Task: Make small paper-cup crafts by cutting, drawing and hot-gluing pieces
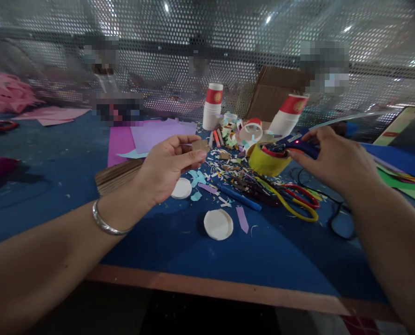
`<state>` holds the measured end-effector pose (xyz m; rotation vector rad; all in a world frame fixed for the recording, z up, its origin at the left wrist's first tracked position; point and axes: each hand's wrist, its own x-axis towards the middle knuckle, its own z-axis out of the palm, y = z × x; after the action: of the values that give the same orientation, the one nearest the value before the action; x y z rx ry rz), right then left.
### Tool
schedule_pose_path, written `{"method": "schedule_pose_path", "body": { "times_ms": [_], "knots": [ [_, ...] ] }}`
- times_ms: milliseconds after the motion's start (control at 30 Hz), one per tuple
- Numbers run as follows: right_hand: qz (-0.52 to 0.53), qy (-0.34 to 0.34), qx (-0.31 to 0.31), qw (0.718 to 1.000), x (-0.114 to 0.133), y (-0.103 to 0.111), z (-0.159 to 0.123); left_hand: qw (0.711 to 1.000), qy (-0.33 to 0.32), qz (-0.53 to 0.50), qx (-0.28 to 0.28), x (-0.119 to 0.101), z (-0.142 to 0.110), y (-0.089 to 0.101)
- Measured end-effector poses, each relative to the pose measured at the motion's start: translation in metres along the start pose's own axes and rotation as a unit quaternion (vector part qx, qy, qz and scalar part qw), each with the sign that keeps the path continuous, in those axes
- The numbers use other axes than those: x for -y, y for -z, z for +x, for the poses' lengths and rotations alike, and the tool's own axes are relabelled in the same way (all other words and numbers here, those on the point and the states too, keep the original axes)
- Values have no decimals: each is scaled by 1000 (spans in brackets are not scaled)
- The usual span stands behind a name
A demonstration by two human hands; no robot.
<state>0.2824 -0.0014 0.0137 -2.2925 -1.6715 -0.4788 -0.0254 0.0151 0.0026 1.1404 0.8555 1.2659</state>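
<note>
A small piece of brown cardboard (200, 145) is pinched between the thumb and fingers of my left hand (167, 165), held above the table. My right hand (340, 158) is closed around a dark blue glue gun (309, 147) with a small red light lit; a clear glue stick (347, 119) sticks out behind it. The gun's front end is over a yellow ring-shaped holder (269, 163); whether they touch I cannot tell. Nearer me lie two shallow white paper cup bottoms, one round disc (182, 188) and one dish (218, 224).
Paper scraps (224, 163) litter the middle, with yellow-handled scissors (294, 204), red-handled scissors (303, 193) and a blue pen (240, 197). Stacked paper cups (213, 107) stand behind, before a perforated metal screen (179, 70). Cardboard strips (117, 177) and purple paper (162, 135) lie left; a black cord (336, 223) lies right.
</note>
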Motion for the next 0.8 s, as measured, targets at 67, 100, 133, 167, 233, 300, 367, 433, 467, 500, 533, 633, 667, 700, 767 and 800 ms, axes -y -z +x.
{"method": "schedule_pose_path", "body": {
  "times_ms": [67, 100, 133, 167, 233, 300, 367, 433, 467, 500, 533, 633, 667, 700, 767, 800],
  "knots": [
    [21, 14, -9, 1000, -5, -4, 2, 1000, 1, 6, 9, 1, 0, 0],
    [37, 21, -14, 999, -7, -6, 3, 1000, 0, 9, 13, 1, 0, 1],
    [53, 28, -22, 998, -10, -9, 4, 1000, 0, 11, 18, 1, 0, 1],
    [67, 32, -32, 997, -12, -11, 5, 1000, 0, 14, 22, 2, 0, 1],
    [82, 36, -50, 995, -15, -14, 7, 999, 0, 19, 28, 1, 0, 1],
    [77, 31, -56, 995, -15, -14, 7, 999, -2, 23, 31, 1, 0, 1],
    [66, 16, -41, 997, -12, -10, 6, 999, -4, 26, 33, 0, 0, 1],
    [53, -6, -20, 998, -10, -6, 5, 999, -5, 25, 34, 0, 1, 2],
    [45, -14, -12, 999, -8, -4, 4, 999, -4, 23, 36, 0, 1, 2],
    [37, -21, -7, 999, -7, -2, 4, 999, -2, 21, 37, 1, 1, 3],
    [31, -25, -4, 999, -6, -1, 3, 999, -2, 21, 39, 1, 1, 3],
    [5, -36, -5, 999, -5, 2, 1, 999, -3, 25, 44, 1, 1, 3],
    [-4, -41, -9, 999, -5, 2, 1, 999, -2, 26, 45, 1, 1, 3],
    [-12, -44, -18, 999, -5, 3, 0, 999, -1, 27, 45, 1, 0, 3],
    [-20, -45, -46, 998, -5, 4, -1, 999, 3, 26, 45, 1, -1, 1],
    [-15, -39, -63, 997, -5, 4, -2, 999, 5, 25, 44, 1, -1, 1]
  ]
}}
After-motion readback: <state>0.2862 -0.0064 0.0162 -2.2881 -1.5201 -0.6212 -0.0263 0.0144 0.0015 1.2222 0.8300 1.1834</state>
